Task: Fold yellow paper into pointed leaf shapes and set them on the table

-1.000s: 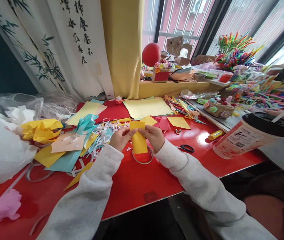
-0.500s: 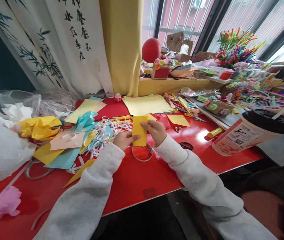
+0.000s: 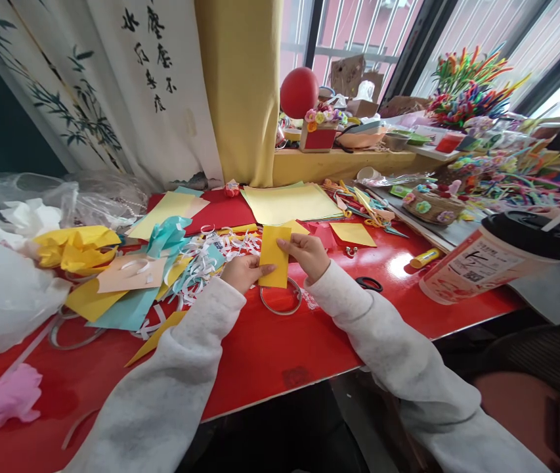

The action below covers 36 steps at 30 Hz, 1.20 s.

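Observation:
Between my two hands is a yellow paper rectangle (image 3: 274,257), held upright above the red table (image 3: 255,368). My left hand (image 3: 244,272) pinches its lower left edge, thumb across the front. At the upper right edge, my right hand (image 3: 309,255) grips the same paper with thumb and fingers. Just below the paper lies a roll of clear tape or a thin ring (image 3: 282,310); which one I cannot tell. White and teal paper strips (image 3: 205,269) are heaped beside my left hand. A yellow paper square (image 3: 353,234) lies beyond my right hand.
A lidded paper cup (image 3: 476,263) with a straw stands at the right, near black scissor handles (image 3: 369,284) and a yellow glue stick (image 3: 425,258). A white plastic bag (image 3: 8,295) bulges at the left. Pale yellow sheets (image 3: 289,203) lie at the back.
The view has shifted slightly. Both hands keep their hold on the yellow paper, which has barely moved.

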Tool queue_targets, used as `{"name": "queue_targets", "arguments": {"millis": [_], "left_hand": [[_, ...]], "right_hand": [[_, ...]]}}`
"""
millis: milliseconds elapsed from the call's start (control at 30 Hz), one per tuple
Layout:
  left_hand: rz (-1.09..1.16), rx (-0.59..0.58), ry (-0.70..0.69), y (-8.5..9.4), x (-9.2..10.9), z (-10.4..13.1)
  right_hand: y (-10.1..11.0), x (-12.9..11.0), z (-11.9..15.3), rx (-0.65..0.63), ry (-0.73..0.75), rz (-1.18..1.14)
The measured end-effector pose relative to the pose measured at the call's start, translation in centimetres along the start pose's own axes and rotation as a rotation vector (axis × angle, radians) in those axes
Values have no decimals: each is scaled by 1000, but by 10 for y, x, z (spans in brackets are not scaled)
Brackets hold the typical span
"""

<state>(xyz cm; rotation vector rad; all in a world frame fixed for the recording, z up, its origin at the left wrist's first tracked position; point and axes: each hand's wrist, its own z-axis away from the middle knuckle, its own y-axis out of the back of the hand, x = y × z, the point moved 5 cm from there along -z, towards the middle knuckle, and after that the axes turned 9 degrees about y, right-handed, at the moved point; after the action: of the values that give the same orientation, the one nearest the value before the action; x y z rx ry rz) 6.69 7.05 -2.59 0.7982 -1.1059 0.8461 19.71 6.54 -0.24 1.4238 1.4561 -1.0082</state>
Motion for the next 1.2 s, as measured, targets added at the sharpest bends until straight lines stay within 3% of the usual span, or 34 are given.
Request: {"name": "queue_targets", "arguments": {"millis": [67,167,233,300,400,467,567,700,933,1100,1200], "left_hand": [[13,21,-74,4,6,1],[31,225,-191,17,16,6],[43,330,-196,24,18,9],[17,356,-175,27,17,9],[-70,365,-171,27,14,8],[-105,341,-183,25,11,5],[-133,278,-201,18,8,1],[-181,208,-192,7,3,-1],[-340,174,-144,3,6,5],[-325,240,-127,7,7,6],[-343,191,-148,3,5,4]], "right_hand": [[-2,0,1,-17,6,22],[-4,1,3,-35,36,151],[-8,4,4,-77,45,191],[-12,6,4,-138,19,172],[-15,8,3,-197,-25,94],[-14,3,1,-178,33,87],[-13,-8,1,-136,174,205],[-13,-12,5,-115,223,422],[2,-13,2,70,276,526],[-3,-7,-1,-17,250,459],[-4,-8,0,-57,263,513]]}}
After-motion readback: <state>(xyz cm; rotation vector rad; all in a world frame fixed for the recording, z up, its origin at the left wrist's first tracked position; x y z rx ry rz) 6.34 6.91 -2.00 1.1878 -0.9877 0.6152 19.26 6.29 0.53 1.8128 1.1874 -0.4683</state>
